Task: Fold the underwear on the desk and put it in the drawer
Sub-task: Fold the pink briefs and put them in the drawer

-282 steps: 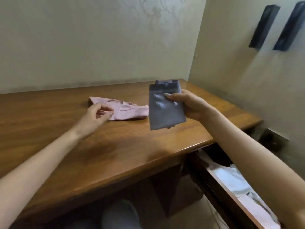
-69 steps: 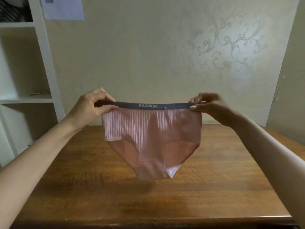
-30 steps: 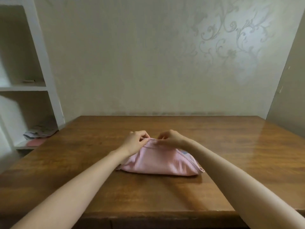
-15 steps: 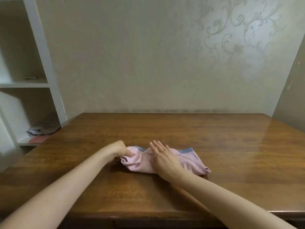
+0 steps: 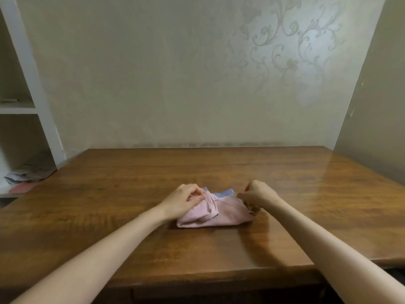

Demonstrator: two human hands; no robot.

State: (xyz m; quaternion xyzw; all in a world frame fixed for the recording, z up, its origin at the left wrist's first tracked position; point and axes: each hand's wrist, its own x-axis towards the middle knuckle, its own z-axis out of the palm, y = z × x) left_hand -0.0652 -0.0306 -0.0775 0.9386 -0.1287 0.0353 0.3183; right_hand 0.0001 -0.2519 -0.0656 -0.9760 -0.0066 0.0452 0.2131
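While the left hand (image 5: 183, 199) presses the folded left flap flat, right hand (image 5: 257, 195) fingers (image 5: 242, 195) pinch the pink underwear (image 5: 219, 212) edge on the table (image 5: 131, 194), likely readying the right fold.

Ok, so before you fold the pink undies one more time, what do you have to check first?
1. Pink underwear lies on the wooden desk: ok.
2. Left side already folded over the middle: ok.
3. Left hand holds that folded flap down: ok.
4. Right hand pinches the right edge, ready to fold it in: ok.
5. Cloth smooth, no bunching: not ok, there is a wrinkled ridge near the middle.
6. Drawer open and ready: cannot tell, it is out of view.
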